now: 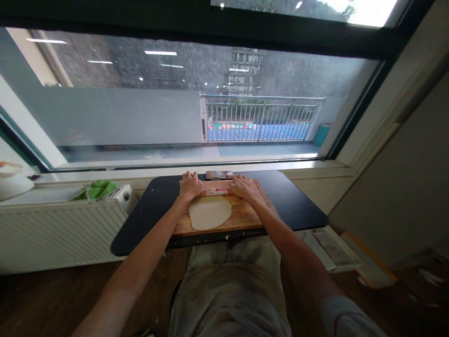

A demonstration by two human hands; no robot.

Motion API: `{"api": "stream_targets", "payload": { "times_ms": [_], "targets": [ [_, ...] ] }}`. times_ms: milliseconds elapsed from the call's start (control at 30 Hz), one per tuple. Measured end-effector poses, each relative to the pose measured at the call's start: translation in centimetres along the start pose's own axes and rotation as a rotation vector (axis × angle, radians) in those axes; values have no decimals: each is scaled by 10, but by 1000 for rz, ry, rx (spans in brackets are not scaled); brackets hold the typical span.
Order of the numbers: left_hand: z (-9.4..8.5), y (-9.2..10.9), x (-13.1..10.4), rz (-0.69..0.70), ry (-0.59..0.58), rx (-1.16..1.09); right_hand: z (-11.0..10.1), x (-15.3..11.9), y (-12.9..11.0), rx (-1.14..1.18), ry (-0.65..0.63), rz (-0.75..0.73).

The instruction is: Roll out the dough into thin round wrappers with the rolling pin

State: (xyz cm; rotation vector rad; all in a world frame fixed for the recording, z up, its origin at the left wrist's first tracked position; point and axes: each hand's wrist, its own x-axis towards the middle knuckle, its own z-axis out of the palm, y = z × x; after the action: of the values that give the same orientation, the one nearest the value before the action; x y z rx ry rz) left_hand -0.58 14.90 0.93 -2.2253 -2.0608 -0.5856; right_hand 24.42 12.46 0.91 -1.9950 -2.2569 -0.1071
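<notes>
A flat, roughly round sheet of pale dough [209, 213] lies on a wooden board [245, 215], which rests on a dark table. Just beyond the dough, a rolling pin with a red and white label [216, 191] lies crosswise. My left hand [190, 185] is on the pin's left end, its fingers bent over it. At the right end, my right hand [242, 186] lies over the pin with fingers curved forward. Both palms hide the pin's ends.
The dark table [291, 203] has rounded corners and stands against the window sill. A small box [219, 175] sits behind the board. At the left is a white radiator [63, 229] with a green cloth [100, 190] on top.
</notes>
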Motion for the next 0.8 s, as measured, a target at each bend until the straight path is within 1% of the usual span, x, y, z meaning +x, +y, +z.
{"api": "stream_targets", "payload": {
  "times_ms": [133,367,567,800],
  "targets": [
    [2,-1,11,13,10,0,-4,4,-1,52,43,68],
    [4,-1,23,22,10,-1,-15,8,-1,92,27,91],
    [5,0,32,10,-6,6,-11,15,0,136,43,107],
    [6,-1,33,14,-11,27,-13,15,-1,161,55,133]
  ]
}}
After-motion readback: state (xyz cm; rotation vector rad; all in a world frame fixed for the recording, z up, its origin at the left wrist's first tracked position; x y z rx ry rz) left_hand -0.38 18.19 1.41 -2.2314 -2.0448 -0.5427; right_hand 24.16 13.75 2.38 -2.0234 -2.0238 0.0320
